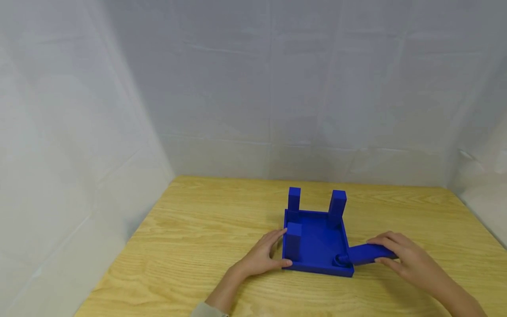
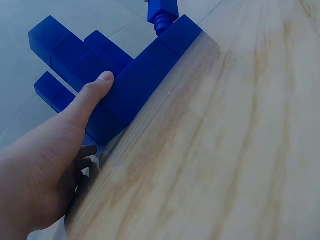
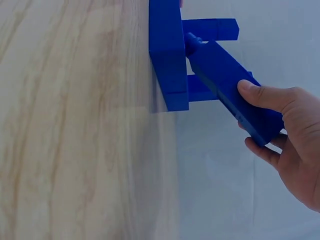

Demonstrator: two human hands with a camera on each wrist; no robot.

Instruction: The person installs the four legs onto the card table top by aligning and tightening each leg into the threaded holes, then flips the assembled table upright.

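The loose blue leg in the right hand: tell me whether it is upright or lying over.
Lying over. The blue leg slants nearly flat from the blue base's near right corner, held by the right hand, while three other legs stand upright.

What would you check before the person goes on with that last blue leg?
1. Right hand grips the loose leg: ok.
2. Left hand steadies the blue base, thumb on its front edge: ok.
3. Leg's end meets the round corner socket: ok, it sits at the socket.
4. Leg upright: not ok, it lies tilted sideways.
5. Three other legs standing: ok.
6. Thread fully seated: cannot tell.
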